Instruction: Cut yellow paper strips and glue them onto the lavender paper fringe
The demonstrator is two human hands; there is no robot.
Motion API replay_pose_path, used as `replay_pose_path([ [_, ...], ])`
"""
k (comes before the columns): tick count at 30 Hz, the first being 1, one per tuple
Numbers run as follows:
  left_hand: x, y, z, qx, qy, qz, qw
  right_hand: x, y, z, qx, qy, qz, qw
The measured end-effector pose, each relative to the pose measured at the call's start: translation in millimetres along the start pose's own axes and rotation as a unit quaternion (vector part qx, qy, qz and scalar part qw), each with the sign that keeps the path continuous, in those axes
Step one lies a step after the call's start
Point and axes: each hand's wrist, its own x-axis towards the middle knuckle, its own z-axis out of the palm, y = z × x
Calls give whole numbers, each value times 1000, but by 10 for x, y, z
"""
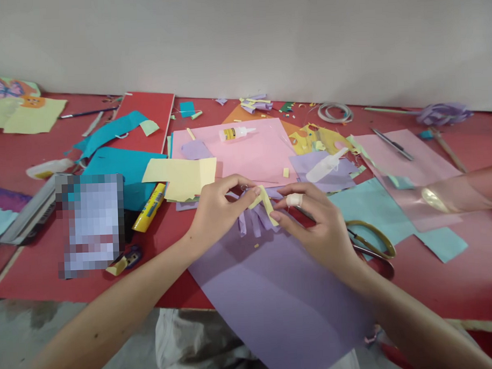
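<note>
My left hand (220, 207) pinches the upper end of a folded pale-yellow paper strip (266, 204) between thumb and fingers. From the other side, my right hand (322, 222) grips the strip's lower end; a beige bandage wraps one finger. Just beneath the strip hang purple paper fringes (253, 223), partly hidden by the fingers, so I cannot tell whether they are joined to it. Both hands are over the top of a large purple sheet (282, 296) that slopes off the table's front edge. Scissors (383, 239) lie partly under my right hand.
A glue bottle (230, 134) lies on pink paper (265, 162). Left are a yellow glue stick (150, 208), a blurred-out rectangle (96, 222) and teal paper (108, 162). A white bottle (326, 164) lies behind my right hand. Another person's arm (464, 190) reaches in at right.
</note>
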Motion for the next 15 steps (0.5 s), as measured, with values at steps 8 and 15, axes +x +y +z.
replay_pose_path([
  [8,8,-6,9,-17,2,-1,1000,-24,10,6,7,-3,22,1000],
  [15,11,-16,22,-42,-8,-20,999,-29,74,28,82,-6,111,990],
])
